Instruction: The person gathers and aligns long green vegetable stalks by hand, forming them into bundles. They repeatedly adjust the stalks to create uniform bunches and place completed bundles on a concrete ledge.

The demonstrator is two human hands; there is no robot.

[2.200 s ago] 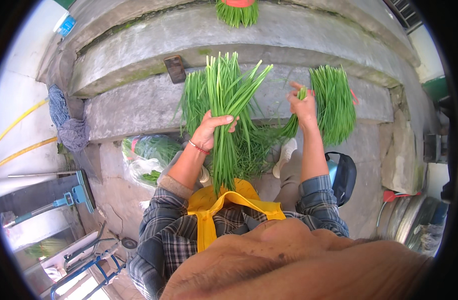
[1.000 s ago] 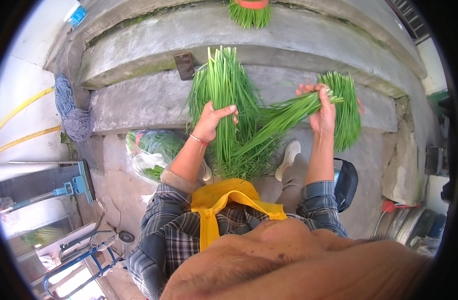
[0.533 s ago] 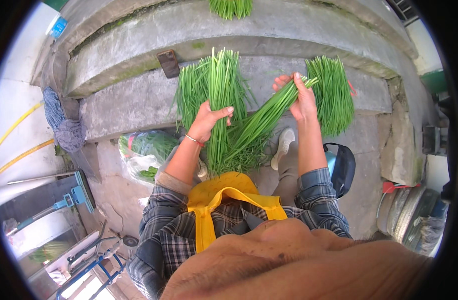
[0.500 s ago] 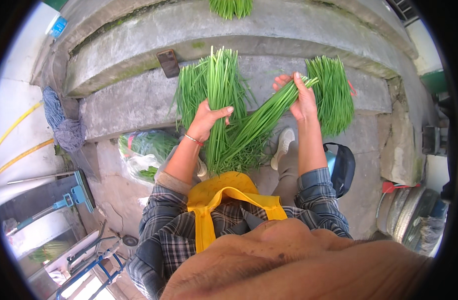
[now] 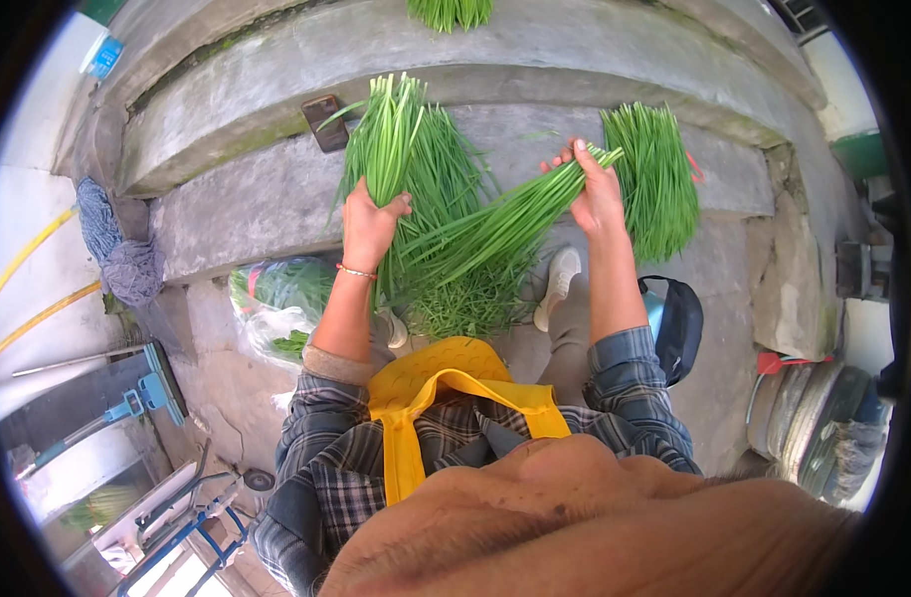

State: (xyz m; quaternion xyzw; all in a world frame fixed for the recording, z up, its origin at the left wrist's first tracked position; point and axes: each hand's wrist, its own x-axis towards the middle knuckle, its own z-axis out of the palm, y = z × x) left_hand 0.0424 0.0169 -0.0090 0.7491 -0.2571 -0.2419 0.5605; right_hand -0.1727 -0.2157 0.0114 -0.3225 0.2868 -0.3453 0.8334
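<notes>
My left hand is closed round an upright bunch of garlic chives, its pale cut ends pointing away from me. My right hand grips a second bunch of garlic chives near its pale ends, which stick out past the thumb. The leaves of that bunch slant down to the left and cross the lower leaves of the left one. Behind them a loose pile of chives lies on the concrete step. A thick bundle of chives rests on the step just right of my right hand.
Loose green leaves lie heaped between my shoes. A phone is on the step beside the pile. Left stands a clear plastic bag of greens; a dark bag sits right. More chives lie on a higher step.
My left hand has swung left with its bunch, baring more of the pile behind it. My right hand stays nearly in place, still gripping its bunch.
</notes>
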